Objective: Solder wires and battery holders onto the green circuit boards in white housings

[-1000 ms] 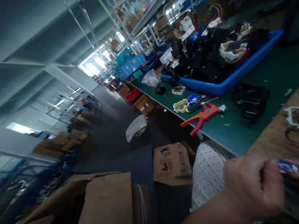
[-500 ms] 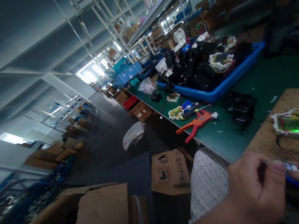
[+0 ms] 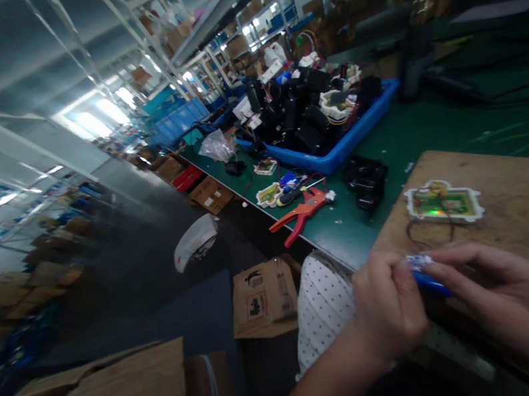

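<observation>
Between my two hands is a blue battery pack with white material on its near end. The fingers of my left hand are closed at the white end, the thumb pressed on top. My right hand pinches the pack from the other side between thumb and fingers. Just beyond them, a circuit board in a white housing lies on a brown wooden board, with a small coloured light glowing on it. Dark wires run from it towards my hands; their ends are hidden.
Orange-red pliers, a screwdriver and another circuit board lie near the green table's edge. Behind them stands a blue tray heaped with black parts. Black housings sit beside it. Cardboard boxes stand below left.
The view has swung to the right, so the table and hands appear further left. Both hands still hold the blue battery pack, and more of the right hand and wooden board shows.
</observation>
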`<state>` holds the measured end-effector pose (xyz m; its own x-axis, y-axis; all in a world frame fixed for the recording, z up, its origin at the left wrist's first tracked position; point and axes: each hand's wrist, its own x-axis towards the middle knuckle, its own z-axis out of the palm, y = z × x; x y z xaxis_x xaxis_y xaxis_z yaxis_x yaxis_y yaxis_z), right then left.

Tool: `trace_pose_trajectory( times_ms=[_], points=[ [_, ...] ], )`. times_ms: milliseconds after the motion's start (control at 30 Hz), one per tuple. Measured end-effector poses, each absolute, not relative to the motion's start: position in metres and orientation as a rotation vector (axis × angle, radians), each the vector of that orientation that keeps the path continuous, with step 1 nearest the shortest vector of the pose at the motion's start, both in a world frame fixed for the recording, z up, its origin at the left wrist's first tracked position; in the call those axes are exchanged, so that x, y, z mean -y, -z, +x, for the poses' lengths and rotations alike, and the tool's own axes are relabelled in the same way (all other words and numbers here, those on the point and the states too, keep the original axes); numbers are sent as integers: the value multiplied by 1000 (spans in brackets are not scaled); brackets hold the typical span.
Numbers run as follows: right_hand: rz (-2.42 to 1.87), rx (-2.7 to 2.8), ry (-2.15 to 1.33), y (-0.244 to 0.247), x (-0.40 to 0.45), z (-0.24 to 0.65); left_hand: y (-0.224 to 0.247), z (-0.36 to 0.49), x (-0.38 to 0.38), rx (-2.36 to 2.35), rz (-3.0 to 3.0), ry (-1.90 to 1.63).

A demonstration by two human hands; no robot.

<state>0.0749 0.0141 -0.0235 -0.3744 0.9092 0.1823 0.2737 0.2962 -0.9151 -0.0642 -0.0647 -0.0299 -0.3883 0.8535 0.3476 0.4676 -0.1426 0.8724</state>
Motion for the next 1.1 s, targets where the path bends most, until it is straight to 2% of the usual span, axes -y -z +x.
trace_pose_trajectory(
  times_ms=[100,300,733,1100],
  points=[
    [-1059,1706,-1324,9,-13,68,29,-61,62,-1616,1256,-1516],
    [-1048,1567,-1523,6,-14,67,20,-59,64,-1556,1164,-1495],
    [-1043,1502,-1563,7,-15,65,25,-64,60,-2069,1816,-1325],
    [-1003,1488,-1569,6,-11,64,27,-56,57,-2141,1784,-1419]
  ],
)
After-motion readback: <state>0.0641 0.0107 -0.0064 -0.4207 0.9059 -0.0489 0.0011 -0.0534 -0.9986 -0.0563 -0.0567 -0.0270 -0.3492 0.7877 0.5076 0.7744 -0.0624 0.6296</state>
